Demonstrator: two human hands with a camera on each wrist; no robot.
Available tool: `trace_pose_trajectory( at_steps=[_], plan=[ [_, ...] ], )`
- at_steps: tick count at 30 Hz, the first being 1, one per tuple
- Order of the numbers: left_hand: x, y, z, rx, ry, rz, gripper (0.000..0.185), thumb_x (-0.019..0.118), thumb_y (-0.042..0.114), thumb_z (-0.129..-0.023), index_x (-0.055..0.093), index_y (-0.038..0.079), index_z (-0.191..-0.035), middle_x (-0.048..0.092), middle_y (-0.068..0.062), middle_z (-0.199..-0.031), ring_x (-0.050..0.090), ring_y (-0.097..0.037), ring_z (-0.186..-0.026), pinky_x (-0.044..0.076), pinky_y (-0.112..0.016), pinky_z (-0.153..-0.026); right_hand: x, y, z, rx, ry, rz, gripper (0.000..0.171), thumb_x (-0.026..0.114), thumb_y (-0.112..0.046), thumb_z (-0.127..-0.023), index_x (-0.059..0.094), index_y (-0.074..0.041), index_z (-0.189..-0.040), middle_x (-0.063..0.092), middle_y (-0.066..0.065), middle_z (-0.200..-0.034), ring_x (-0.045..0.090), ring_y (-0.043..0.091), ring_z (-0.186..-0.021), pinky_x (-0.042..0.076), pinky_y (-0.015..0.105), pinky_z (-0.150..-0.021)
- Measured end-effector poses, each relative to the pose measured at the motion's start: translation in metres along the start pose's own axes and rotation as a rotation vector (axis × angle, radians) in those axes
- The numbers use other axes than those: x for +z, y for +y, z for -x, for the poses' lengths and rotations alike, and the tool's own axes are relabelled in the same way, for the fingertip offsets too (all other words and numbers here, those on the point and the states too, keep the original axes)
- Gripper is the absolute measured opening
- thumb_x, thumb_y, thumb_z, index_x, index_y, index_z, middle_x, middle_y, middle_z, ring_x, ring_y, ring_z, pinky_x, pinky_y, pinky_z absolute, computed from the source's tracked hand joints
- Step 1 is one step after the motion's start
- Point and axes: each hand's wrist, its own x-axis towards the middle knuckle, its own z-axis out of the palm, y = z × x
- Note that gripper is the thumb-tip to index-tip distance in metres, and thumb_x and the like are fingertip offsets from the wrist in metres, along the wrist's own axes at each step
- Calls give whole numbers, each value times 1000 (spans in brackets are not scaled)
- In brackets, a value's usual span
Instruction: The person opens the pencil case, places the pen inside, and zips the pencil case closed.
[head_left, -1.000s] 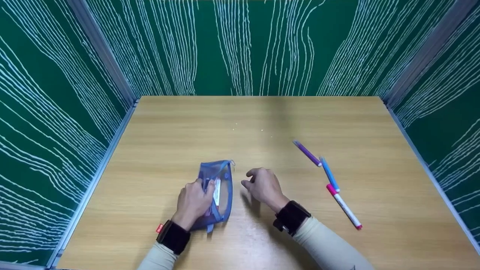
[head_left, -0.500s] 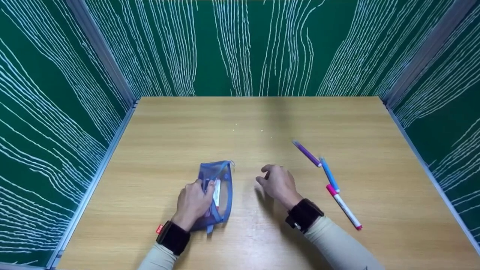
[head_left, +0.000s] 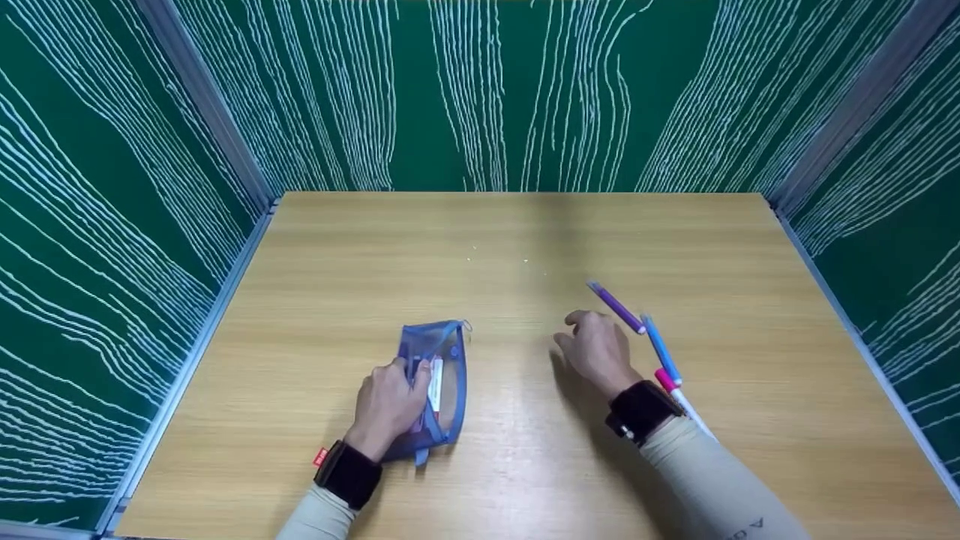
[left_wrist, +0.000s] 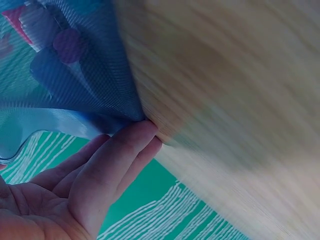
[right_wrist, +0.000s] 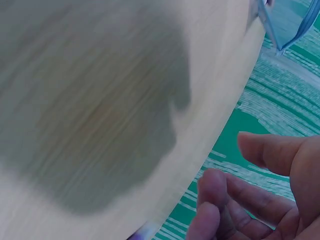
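My left hand (head_left: 386,405) grips the near-left side of a blue mesh pencil pouch (head_left: 458,409), thumb over the edge of its opening. A white marker (head_left: 436,384) shows inside that opening. In the left wrist view, fingertips (left_wrist: 145,129) meet the lower edge of the mesh (left_wrist: 107,85), and more pens show dimly through it. My right hand (head_left: 598,352) hovers over the table, fingers loosely bent, holding nothing. Just right of it lie a purple marker (head_left: 616,307), a light blue marker (head_left: 661,349) and a white marker with a pink cap (head_left: 665,379), partly hidden by the wrist.
The wooden table (head_left: 337,262) is bounded by green panels (head_left: 517,97) with white streaks at the back and both sides. Tiny white specks (head_left: 525,261) dot its middle. Black wrist straps (head_left: 643,411) sit on both forearms.
My right hand has moved away from the pouch, to the right and slightly farther back, close to the loose markers. The left hand and pouch have stayed in place.
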Motion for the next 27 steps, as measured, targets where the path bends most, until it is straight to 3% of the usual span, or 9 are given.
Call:
trace_pose_trajectory(
  at_steps=[6, 11, 19, 23, 27],
  plan=[
    [-1, 1, -1, -2, -11, 6, 52, 54, 42, -100, 70, -7, -99, 64, -13, -73, 61, -23, -60, 53, -43, -59, -9, 17, -13, -2, 55, 51, 33, 79, -16, -86, 74, 3, -112, 74, 23, -103, 72, 38, -82, 57, 51, -74],
    [-1, 1, 0, -13, -20, 13, 52, 54, 43, -100, 70, -7, -99, 63, -12, -72, 60, -22, -59, 52, -41, -57, -13, 30, -20, 14, 45, 100, 31, 74, -13, -87, 73, 5, -112, 70, 27, -108, 70, 45, -88, 56, 55, -76],
    [-1, 0, 0, -14, -24, 10, 51, 54, 42, -100, 69, -6, -99, 62, -11, -71, 59, -22, -58, 52, -41, -57, -19, 56, -32, 59, 22, 155, 23, 67, -7, -91, 70, 12, -105, 62, 25, -95, 65, 42, -81, 54, 55, -73],
    [-1, -1, 0, -15, -23, 7, 50, 53, 43, -100, 69, -5, -97, 61, -11, -70, 59, -22, -58, 51, -42, -57, -21, 65, -37, 70, 49, 219, 17, 70, -8, -90, 67, 8, -93, 58, 23, -89, 63, 44, -78, 51, 56, -69],
    [-1, -1, 0, -8, -17, 6, 50, 54, 42, -100, 69, -5, -97, 62, -11, -70, 60, -24, -59, 52, -44, -57, -19, 71, -41, 46, 78, 276, 15, 66, -4, -89, 65, 12, -91, 58, 28, -88, 64, 50, -79, 52, 60, -68]
  ],
)
